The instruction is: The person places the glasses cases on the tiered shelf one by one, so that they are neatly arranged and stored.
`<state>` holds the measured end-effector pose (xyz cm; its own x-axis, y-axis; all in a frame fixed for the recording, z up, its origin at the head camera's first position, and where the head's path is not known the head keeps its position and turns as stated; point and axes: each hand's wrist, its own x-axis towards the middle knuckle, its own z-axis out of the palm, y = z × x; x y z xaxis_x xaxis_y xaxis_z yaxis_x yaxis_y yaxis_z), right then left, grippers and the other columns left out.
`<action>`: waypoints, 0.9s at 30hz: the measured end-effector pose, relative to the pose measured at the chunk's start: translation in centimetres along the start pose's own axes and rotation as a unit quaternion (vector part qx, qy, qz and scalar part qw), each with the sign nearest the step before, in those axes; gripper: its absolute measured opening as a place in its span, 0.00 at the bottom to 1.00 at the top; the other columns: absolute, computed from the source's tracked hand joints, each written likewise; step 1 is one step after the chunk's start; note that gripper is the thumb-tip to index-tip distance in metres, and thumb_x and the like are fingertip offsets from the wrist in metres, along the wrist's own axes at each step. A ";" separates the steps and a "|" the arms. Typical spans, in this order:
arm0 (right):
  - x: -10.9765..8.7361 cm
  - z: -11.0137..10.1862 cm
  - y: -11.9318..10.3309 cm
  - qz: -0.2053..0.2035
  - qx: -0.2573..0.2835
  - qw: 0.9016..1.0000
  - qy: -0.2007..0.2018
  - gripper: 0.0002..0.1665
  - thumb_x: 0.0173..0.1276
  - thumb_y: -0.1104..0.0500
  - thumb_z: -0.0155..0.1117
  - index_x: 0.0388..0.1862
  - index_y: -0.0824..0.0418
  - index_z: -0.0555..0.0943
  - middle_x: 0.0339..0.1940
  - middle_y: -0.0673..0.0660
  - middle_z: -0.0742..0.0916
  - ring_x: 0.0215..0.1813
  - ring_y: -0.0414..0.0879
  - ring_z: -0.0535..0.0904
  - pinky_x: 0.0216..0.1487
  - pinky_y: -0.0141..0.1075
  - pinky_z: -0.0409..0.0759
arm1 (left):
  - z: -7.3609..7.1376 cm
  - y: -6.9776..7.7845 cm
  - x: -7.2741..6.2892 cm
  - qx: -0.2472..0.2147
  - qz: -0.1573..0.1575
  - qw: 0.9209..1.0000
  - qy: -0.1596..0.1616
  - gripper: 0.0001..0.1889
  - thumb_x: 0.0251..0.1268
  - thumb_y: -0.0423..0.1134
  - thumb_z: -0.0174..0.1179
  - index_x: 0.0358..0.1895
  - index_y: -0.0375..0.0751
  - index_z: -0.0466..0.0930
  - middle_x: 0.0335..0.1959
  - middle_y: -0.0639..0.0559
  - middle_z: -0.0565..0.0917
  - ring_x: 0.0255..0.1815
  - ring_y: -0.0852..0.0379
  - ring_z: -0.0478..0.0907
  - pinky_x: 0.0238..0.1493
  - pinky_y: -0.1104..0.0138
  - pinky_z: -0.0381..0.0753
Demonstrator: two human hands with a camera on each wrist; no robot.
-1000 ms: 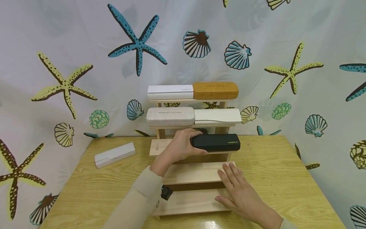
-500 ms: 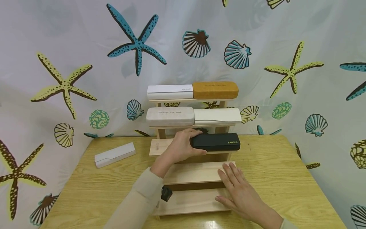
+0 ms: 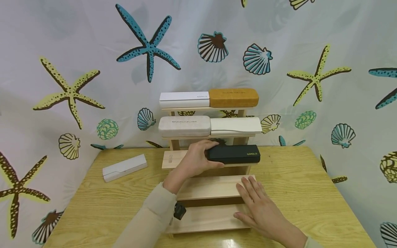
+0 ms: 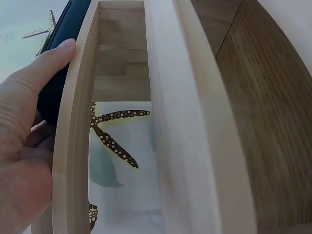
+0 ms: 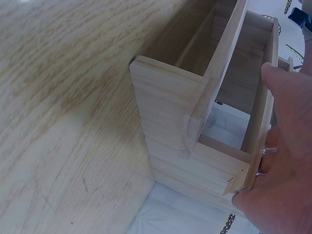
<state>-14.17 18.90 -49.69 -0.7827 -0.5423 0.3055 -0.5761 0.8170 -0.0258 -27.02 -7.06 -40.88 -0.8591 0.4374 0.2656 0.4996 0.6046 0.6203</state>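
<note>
A black glasses case (image 3: 234,154) with gold lettering sits on the middle tier of a stepped wooden rack (image 3: 214,187). My left hand (image 3: 196,158) grips its left end, thumb along the front edge and fingers behind. In the left wrist view the thumb lies over the dark case (image 4: 61,73) beside the tier's wooden edge. My right hand (image 3: 260,210) rests with straight fingers on the right end of the two lower tiers. From the right wrist view, that hand (image 5: 287,151) lies along the rack's boards (image 5: 190,117), holding nothing.
Above stand a white case (image 3: 184,100), an orange case (image 3: 234,98), a pale grey case (image 3: 184,126) and a cream case (image 3: 235,126). Another white case (image 3: 125,167) lies on the wooden table (image 3: 297,186), left of the rack. A patterned cloth (image 3: 279,27) hangs behind.
</note>
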 end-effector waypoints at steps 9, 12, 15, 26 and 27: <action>0.0 0.0 0.0 -0.009 0.002 1.000 0.022 0.49 0.79 0.31 0.54 0.81 0.67 0.66 0.83 0.70 0.68 0.83 0.68 0.62 0.76 0.63 0.69 | -1.9 -1.2 -2.3 -0.006 0.022 0.997 0.067 0.40 0.52 0.52 0.83 0.69 0.42 0.82 0.67 0.47 0.85 0.69 0.46 0.81 0.69 0.51 0.82; 0.0 0.1 0.1 -0.012 -0.001 1.000 0.026 0.49 0.80 0.30 0.52 0.81 0.67 0.67 0.82 0.70 0.68 0.83 0.68 0.63 0.76 0.63 0.70 | -2.8 -2.1 -3.7 -0.020 0.072 0.988 0.138 0.29 0.55 0.46 0.82 0.60 0.40 0.88 0.59 0.46 0.90 0.61 0.47 0.87 0.61 0.52 0.87; -0.1 0.1 0.1 -0.014 -0.005 0.999 0.030 0.49 0.80 0.30 0.50 0.80 0.67 0.67 0.82 0.70 0.68 0.82 0.69 0.63 0.76 0.63 0.70 | -3.9 -3.0 -5.1 -0.025 0.110 0.972 0.204 0.17 0.58 0.38 0.80 0.50 0.38 0.91 0.46 0.46 0.93 0.49 0.49 0.90 0.54 0.56 0.90; -0.1 0.2 0.2 -0.016 -0.005 0.999 0.033 0.49 0.81 0.30 0.49 0.81 0.66 0.66 0.82 0.69 0.69 0.82 0.68 0.63 0.77 0.61 0.70 | -9.3 -10.1 -11.3 -0.042 -0.033 0.977 0.206 0.18 0.67 0.37 0.74 0.58 0.39 0.85 0.51 0.46 0.90 0.51 0.71 0.81 0.56 0.81 0.76; -0.1 0.2 0.2 -0.016 -0.005 0.999 0.033 0.48 0.81 0.30 0.50 0.81 0.66 0.66 0.83 0.69 0.69 0.83 0.68 0.63 0.77 0.61 0.71 | -9.7 -11.2 -11.9 -0.032 -0.045 0.977 0.204 0.19 0.67 0.38 0.74 0.59 0.41 0.85 0.53 0.45 0.89 0.52 0.74 0.80 0.56 0.82 0.75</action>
<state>-14.24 19.08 -49.87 -0.7471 -0.5540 0.3673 -0.5974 0.8019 -0.0059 -23.50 -25.48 -43.79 -0.8786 0.0735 0.4718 0.4226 0.5797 0.6967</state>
